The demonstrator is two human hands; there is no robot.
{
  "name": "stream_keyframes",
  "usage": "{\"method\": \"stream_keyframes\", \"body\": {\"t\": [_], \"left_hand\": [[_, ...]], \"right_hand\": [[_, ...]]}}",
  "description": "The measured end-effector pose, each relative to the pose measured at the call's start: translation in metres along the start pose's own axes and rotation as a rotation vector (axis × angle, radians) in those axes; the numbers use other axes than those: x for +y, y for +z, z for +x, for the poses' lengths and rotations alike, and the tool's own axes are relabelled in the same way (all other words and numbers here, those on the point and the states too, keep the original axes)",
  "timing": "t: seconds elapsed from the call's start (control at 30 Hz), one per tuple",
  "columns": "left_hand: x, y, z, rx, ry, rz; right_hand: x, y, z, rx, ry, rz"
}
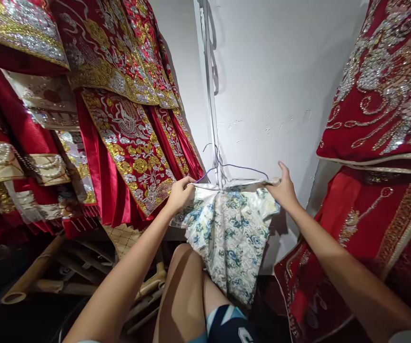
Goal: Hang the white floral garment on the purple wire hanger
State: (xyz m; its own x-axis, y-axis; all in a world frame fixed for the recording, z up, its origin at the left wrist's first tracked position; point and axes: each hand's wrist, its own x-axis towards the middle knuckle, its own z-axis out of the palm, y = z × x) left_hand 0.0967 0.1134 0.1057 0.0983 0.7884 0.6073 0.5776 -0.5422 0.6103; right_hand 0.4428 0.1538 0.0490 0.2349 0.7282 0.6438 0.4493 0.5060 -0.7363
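Note:
A white garment with blue and green flowers (235, 233) hangs in front of my knees, on a thin purple wire hanger (244, 167). My left hand (182, 194) pinches its upper left corner near the hanger's end. At the opposite corner, my right hand (282, 186) grips the cloth between thumb and fingers. The top edge is stretched nearly level between both hands. The hanger's hook sits against a metal upright (210, 95) on the wall; whether it is hooked on something I cannot tell.
Red gowns with gold and silver embroidery (134, 124) hang along the left. More beaded red garments (387, 95) hang close on the right. Bamboo poles (34, 274) lie low at the left. A white wall (269, 71) stands behind the upright.

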Motion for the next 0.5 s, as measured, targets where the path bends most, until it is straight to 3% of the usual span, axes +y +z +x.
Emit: {"method": "stream_keyframes", "body": {"t": [0.1,0.17,0.23,0.37,0.5], "left_hand": [[-0.003,-0.013,0.007,-0.118,-0.145,-0.220],[-0.006,-0.018,0.010,-0.170,-0.304,-0.320],[-0.007,-0.019,0.011,-0.169,-0.436,-0.388],[-0.005,-0.016,0.008,-0.155,-0.529,-0.492],[-0.008,-0.021,0.009,-0.164,-0.620,-0.593]], "right_hand": [[0.019,-0.011,0.023,-0.323,0.009,-0.052],[0.023,-0.012,0.029,-0.457,0.029,-0.077],[0.022,-0.009,0.029,-0.412,0.019,-0.099],[0.018,0.003,0.028,-0.200,-0.002,-0.123],[0.018,0.009,0.037,-0.329,0.066,-0.147]]}}
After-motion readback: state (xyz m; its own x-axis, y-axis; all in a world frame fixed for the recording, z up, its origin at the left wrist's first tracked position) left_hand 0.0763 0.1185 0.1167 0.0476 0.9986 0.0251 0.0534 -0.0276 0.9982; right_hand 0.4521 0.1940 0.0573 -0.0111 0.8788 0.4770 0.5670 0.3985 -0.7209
